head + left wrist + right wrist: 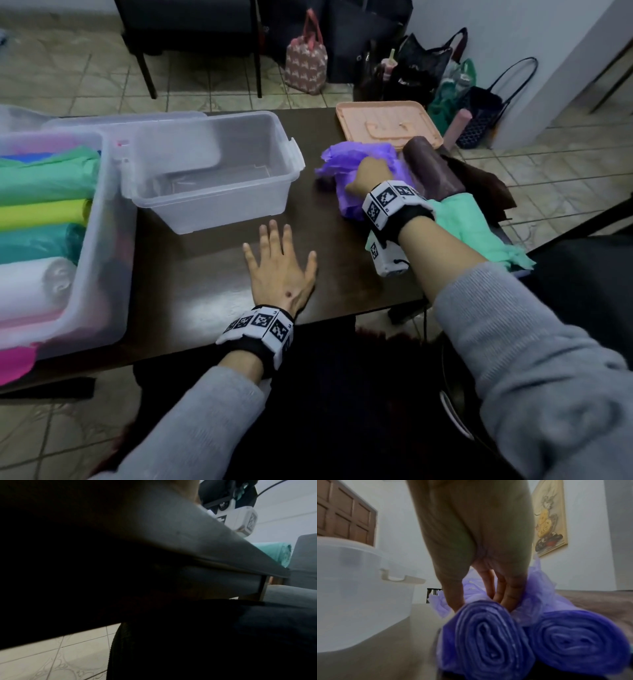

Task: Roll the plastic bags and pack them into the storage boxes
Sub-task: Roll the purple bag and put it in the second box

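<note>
Purple bag rolls (493,639), two, side by side at the bench (205,284) right end, loose purple film bunched behind. My right grip (371,173): fingers (506,593) curled down onto the nearer roll and film. Left grip (279,265): flat, spread, holding nothing. Empty clear box (212,171) near, to the left. Risk, as I judge: one-handed lift lets coils slacken and unwind; trailing film may drag the second roll.

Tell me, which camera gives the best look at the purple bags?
The right wrist view: the purple bags fill it as two rolls seen end-on, the right hand gripping one. The head view shows only a crumpled purple heap under that hand. The left wrist view shows none.
</note>
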